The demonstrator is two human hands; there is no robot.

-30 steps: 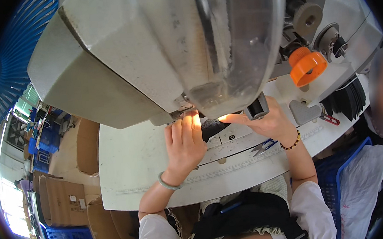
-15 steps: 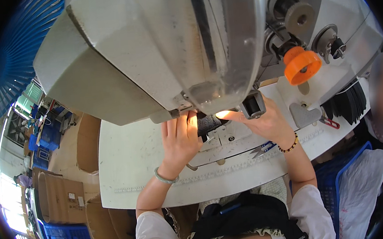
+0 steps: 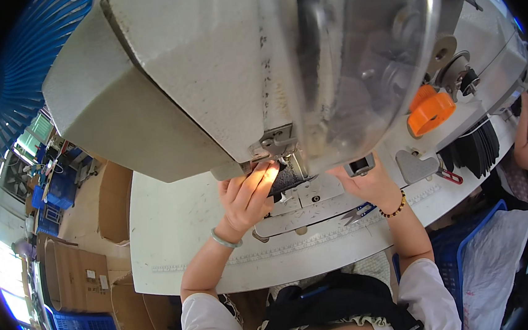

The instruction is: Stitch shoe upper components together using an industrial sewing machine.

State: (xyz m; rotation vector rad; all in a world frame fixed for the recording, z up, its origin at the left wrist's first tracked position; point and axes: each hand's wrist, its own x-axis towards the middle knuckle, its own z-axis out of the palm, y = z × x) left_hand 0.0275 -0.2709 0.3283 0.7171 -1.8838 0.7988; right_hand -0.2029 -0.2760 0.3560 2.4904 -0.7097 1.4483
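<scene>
- Left hand (image 3: 245,197): fingers (image 3: 264,178) stretched out, close together, pressing flat on the dark fabric (image 3: 285,179) under the sewing machine (image 3: 238,74).
- Right hand (image 3: 370,184): fingers hidden by the machine head; grip unclear.
- Fabric lies on the bench (image 3: 176,234) between both hands.

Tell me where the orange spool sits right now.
In the head view, the orange spool sits upper right on the sewing machine, above and to the right of the right hand, near the stack of black pieces.
</scene>
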